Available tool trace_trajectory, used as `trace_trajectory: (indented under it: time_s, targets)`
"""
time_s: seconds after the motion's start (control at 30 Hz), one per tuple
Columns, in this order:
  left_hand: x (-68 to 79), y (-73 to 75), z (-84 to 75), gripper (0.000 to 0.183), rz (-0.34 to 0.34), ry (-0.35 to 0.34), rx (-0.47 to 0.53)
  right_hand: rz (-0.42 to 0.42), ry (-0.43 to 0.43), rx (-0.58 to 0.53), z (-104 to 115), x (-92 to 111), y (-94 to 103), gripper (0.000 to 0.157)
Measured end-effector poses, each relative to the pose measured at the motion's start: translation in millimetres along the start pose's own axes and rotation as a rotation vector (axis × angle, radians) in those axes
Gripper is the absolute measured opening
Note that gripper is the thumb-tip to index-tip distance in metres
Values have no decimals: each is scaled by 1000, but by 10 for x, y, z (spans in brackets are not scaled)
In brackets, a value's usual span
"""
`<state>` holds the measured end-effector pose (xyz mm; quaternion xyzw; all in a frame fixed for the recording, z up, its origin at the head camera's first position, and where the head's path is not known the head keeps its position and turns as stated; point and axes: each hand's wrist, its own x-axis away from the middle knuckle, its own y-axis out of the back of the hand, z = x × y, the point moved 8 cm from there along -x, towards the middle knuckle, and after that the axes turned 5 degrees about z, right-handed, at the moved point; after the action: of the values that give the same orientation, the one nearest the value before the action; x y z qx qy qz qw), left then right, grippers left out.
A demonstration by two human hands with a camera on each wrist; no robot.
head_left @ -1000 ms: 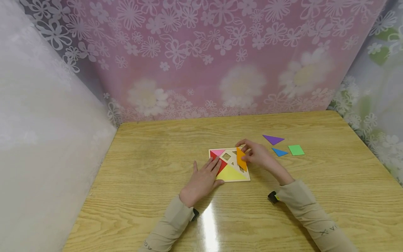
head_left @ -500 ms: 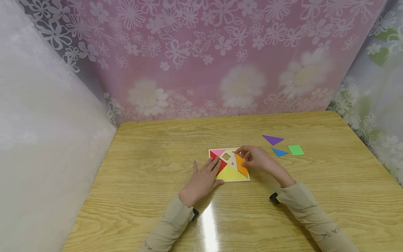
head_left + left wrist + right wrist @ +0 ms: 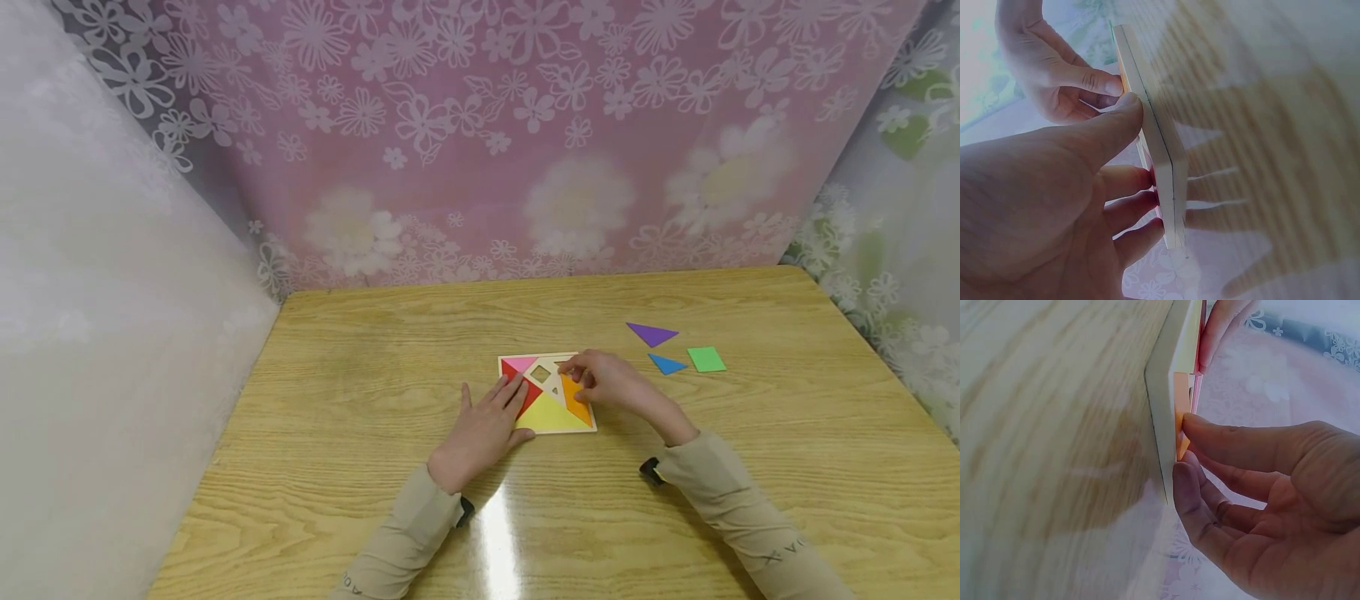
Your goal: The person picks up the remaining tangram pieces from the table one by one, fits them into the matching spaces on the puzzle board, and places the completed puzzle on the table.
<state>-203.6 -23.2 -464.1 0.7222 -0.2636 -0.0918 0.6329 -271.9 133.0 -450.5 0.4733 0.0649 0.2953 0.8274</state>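
Note:
A wooden tangram tray (image 3: pixel 545 430) lies flat on the table. Red (image 3: pixel 531 394), yellow (image 3: pixel 553 415) and pink (image 3: pixel 517 363) pieces lie in it. My left hand (image 3: pixel 480 433) rests on the tray's left side, its outstretched fingers on the red piece and its thumb at the near edge. With thumb and fingers, my right hand (image 3: pixel 611 383) pinches an orange parallelogram piece (image 3: pixel 575 402) over the tray's right side. In the right wrist view the orange piece (image 3: pixel 1181 400) stands a little proud of the tray's surface. Cut-out holes show in the tray's bare part.
To the right of the tray lie a purple triangle (image 3: pixel 652 334), a blue triangle (image 3: pixel 667 363) and a green square (image 3: pixel 707 359). The wooden table (image 3: pixel 337 375) meets a pink floral curtain (image 3: pixel 465 167) at its far edge.
The orange piece, tilted up a second ago, has come down against the tray's right side, and my right hand has lowered with it. My left hand has stayed in place.

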Motion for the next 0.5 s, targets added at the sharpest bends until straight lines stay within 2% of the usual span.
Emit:
trace_trajectory:
  time_s: [0.27,0.5]
  targets:
    - [0,-7,-6,73,-1,-4,0,8,-32,-7,1,31,7,37]
    - [4,-7,-4,73,0,1,-15,-126,-65,-17,-29,87,102,13]
